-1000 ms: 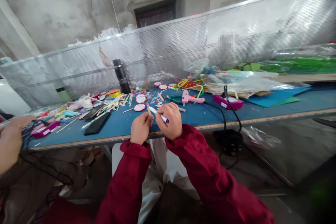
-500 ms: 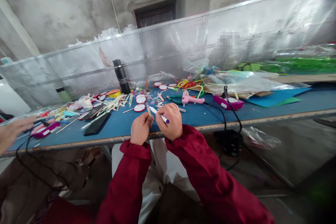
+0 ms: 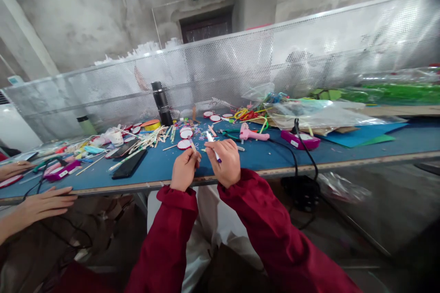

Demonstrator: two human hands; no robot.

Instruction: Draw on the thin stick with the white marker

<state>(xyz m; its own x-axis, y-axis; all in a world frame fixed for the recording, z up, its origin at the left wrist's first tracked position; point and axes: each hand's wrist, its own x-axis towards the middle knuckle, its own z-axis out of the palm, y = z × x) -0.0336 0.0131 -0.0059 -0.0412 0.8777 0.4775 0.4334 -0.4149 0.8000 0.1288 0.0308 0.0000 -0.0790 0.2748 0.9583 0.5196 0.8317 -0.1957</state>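
My left hand (image 3: 185, 167) is closed near the table's front edge, pinching a wooden craft stick (image 3: 193, 146) that points up and away. Purple colouring shows toward the stick's far end. Just to the right, my right hand (image 3: 227, 158) is wrapped round a white marker (image 3: 210, 138) with a purple end. The marker stands apart from the stick, its upper end pointing away from me. Beyond my hands lie a round white disc with a red rim (image 3: 184, 144) and a pink glue gun (image 3: 252, 133).
A black phone (image 3: 129, 164) and a pile of sticks (image 3: 153, 138) lie left, before a black bottle (image 3: 162, 103). A purple box with a cable (image 3: 300, 139) sits right. At far left rests another person's hand (image 3: 48, 203). A perforated metal screen (image 3: 220, 64) backs the table.
My right hand has tilted the marker more upright and drawn it slightly away from the stick. The other person's hand at left has come lower, to the table edge. The view has shifted slightly.
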